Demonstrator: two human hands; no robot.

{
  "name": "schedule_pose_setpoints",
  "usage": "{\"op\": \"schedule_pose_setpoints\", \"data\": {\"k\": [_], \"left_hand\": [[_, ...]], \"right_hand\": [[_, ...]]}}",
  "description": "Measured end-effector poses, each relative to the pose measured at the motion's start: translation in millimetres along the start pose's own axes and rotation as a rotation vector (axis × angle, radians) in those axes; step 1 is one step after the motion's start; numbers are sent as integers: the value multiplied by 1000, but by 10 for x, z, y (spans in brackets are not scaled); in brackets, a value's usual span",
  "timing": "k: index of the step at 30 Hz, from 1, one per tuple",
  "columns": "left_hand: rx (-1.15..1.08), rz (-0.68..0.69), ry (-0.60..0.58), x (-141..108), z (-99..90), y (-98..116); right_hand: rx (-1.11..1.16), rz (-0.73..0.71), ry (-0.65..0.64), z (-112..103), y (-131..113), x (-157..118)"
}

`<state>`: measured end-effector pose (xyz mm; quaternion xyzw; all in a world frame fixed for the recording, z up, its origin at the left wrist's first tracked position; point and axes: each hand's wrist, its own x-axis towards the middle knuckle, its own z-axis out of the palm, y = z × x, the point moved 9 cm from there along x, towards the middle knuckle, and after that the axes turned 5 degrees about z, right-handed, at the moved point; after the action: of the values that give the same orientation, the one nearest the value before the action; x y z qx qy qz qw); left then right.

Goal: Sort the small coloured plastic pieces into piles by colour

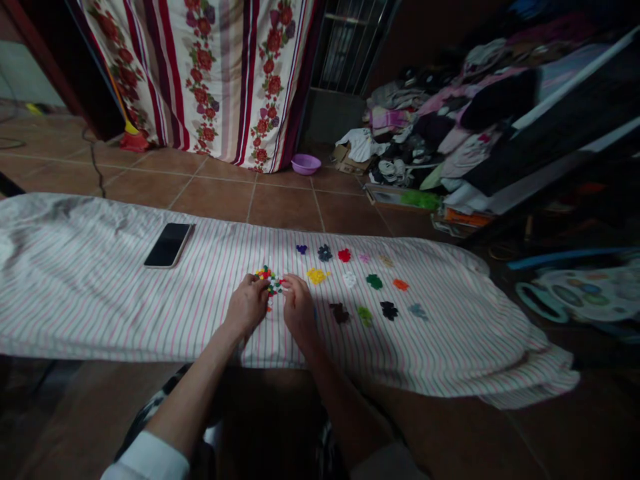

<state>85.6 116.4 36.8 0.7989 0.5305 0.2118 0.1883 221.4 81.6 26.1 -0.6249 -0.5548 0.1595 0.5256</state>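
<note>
A small heap of mixed coloured pieces, red, green, white and yellow, lies on the striped cloth between my hands. My left hand touches its left side, fingers curled together. At the right edge my right hand has its fingertips pinched near a red spot; whether that is a held piece is too small to tell. Sorted by colour, several little piles spread to the right, among them yellow, red, dark green, brown, lime green and black.
The striped cloth covers a long low surface. A phone lies on its left part. Beyond are a floral curtain, a purple basin and a broom. Heaped clothes fill the back right.
</note>
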Motion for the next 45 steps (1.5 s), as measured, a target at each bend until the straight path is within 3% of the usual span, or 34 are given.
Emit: {"op": "schedule_pose_setpoints", "data": {"k": [8, 11, 15, 19, 29, 36, 45], "left_hand": [[-36, 63, 67, -100, -84, -49], [-59, 139, 61, -163, -68, -25], [-88, 165, 55, -198, -56, -31], [-66, 156, 74, -173, -50, -41], [-34, 145, 96, -49, 4, 36], [-44, 142, 83, -9, -16, 66], [66, -72, 159, 170, -92, -161]], "right_hand": [[34, 25, -2, -193, -213, 21], [51, 43, -61, -142, -290, -123], [11, -44, -152, 30, -416, -401], [-31, -58, -143, 66, -346, -508], [-82, -50, 17, -156, -196, -376], [-63, -98, -96, -122, -357, -380], [-67, 89, -13, 54, -68, -186]]}}
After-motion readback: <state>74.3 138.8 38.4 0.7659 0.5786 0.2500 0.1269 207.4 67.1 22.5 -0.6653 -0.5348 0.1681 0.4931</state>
